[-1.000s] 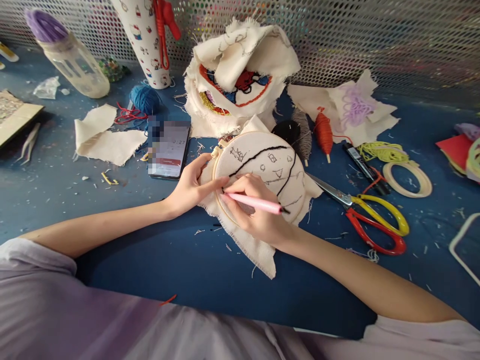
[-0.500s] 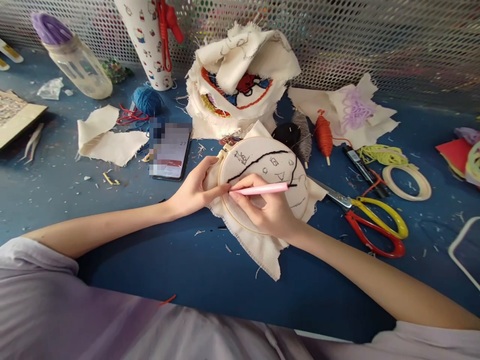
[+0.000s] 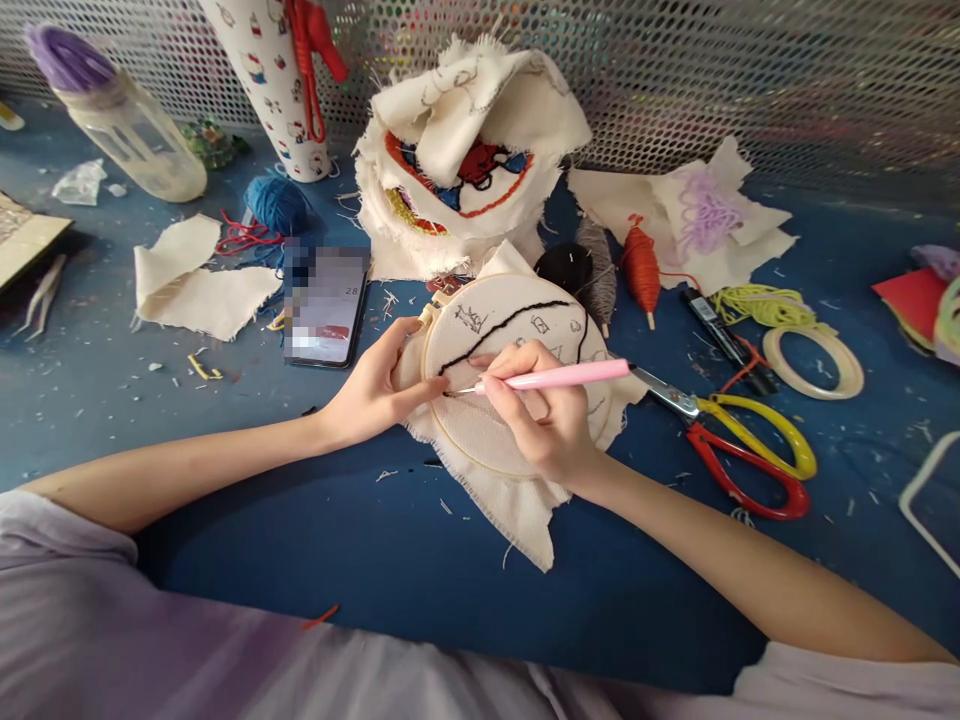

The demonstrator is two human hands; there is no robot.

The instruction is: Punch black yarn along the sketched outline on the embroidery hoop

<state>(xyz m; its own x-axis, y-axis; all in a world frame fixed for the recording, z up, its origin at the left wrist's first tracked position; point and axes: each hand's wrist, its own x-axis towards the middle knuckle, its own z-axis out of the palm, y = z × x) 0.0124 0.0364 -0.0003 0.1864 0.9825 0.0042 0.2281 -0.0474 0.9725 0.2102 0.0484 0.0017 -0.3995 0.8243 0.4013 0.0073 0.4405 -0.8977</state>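
Right hand [image 3: 544,420] pinches pink tool [image 3: 559,376]; tool lies sideways, tip at hoop's [image 3: 480,465] left edge, by left hand [image 3: 371,395], closed on rim.

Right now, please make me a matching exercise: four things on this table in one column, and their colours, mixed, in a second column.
Things:
1. punch needle in the right hand
2. yarn ball
3. scissors
4. thread cone

Colours:
a. orange
b. pink
c. yellow and red handles
d. blue

Pairs: 1-b, 2-d, 3-c, 4-a
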